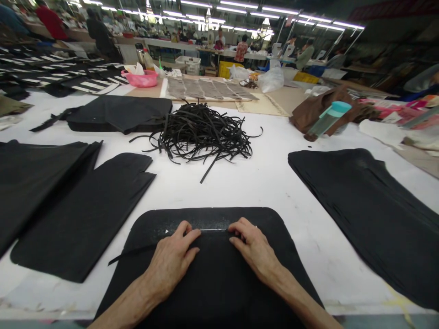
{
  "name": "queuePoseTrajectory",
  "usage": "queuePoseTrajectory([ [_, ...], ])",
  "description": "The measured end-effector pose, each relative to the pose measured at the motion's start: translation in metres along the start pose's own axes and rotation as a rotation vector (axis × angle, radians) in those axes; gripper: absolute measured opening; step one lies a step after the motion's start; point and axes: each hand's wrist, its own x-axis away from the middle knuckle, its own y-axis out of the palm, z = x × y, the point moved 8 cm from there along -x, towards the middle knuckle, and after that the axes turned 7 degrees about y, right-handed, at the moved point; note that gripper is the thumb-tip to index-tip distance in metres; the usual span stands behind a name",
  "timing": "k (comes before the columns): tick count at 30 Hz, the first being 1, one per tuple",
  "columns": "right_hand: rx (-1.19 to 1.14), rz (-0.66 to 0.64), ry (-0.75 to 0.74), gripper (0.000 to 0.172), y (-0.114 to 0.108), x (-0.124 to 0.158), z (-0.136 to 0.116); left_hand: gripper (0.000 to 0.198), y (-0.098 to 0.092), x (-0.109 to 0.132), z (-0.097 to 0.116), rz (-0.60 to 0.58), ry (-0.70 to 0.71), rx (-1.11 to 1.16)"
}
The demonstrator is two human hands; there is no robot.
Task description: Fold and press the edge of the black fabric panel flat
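Observation:
A black panel (219, 278) with rounded corners lies flat in front of me. Near its far edge runs a thin white line (213, 230), with a shiny speckled area around it. My left hand (173, 258) is closed at the line's left end, and the tail of a narrow black strip (132, 252) sticks out from under it to the left. At the right end, my right hand (255, 249) pinches with curled fingers, apparently on the same strip. Between the hands the strip is hard to make out, black on black. A small white triangle mark (166, 231) shows left of my left hand.
Beyond the panel lies a tangled heap of black strips (207, 132). Black panels are stacked at left (85, 214), right (363, 214) and back left (120, 112). A bottle with a turquoise lid (329, 119) leans on a brown bag. Farther back are a pink basket (140, 78) and several people.

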Motion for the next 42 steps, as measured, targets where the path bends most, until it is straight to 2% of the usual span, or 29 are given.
queuePoseTrajectory([
  [22,0.009,-0.012,0.014,0.011,-0.002,-0.003,-0.003,0.023,0.001,-0.001,-0.003,-0.017,-0.019,-0.006],
  [31,0.145,0.037,-0.031,0.013,-0.004,0.000,-0.014,0.023,0.000,-0.001,0.000,-0.018,0.008,-0.042],
  [42,0.149,0.031,-0.048,0.013,0.002,-0.005,-0.006,0.022,0.003,0.000,-0.001,-0.012,0.032,-0.062],
])
